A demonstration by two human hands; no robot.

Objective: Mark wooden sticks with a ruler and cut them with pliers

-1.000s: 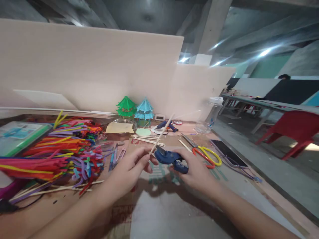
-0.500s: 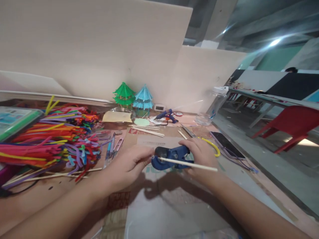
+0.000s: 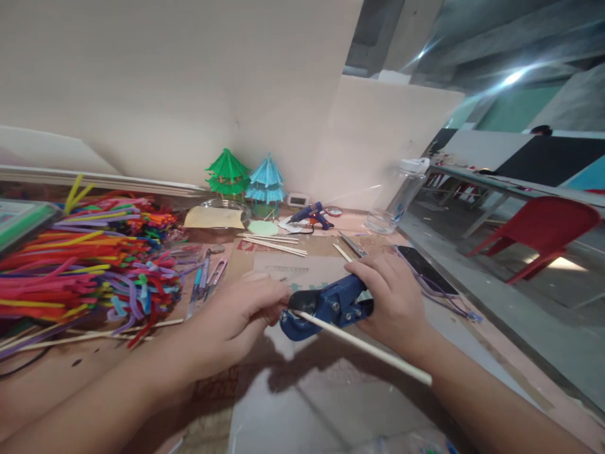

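My right hand is wrapped round the handles of a blue pipe cutter, held above the table. A thin wooden stick runs from between the cutter's jaws down to the right, its loose end near my right wrist. My left hand is closed at the jaw side, fingertips pinched where the stick's other end comes through; that end is mostly hidden by the fingers. Beyond the hands lie several more wooden sticks and a pair of scissors, its handle partly covered by my right hand.
Bundles of colourful pipe cleaners fill the left side. At the back stand a green paper tree, a blue one, a glue gun and a clear bottle. A phone lies near the right table edge. A red chair stands beyond.
The pipe cutter has tilted, its handle end rising, and the stick now slopes more steeply down to the right. Both hands keep their hold. The view has shifted slightly.
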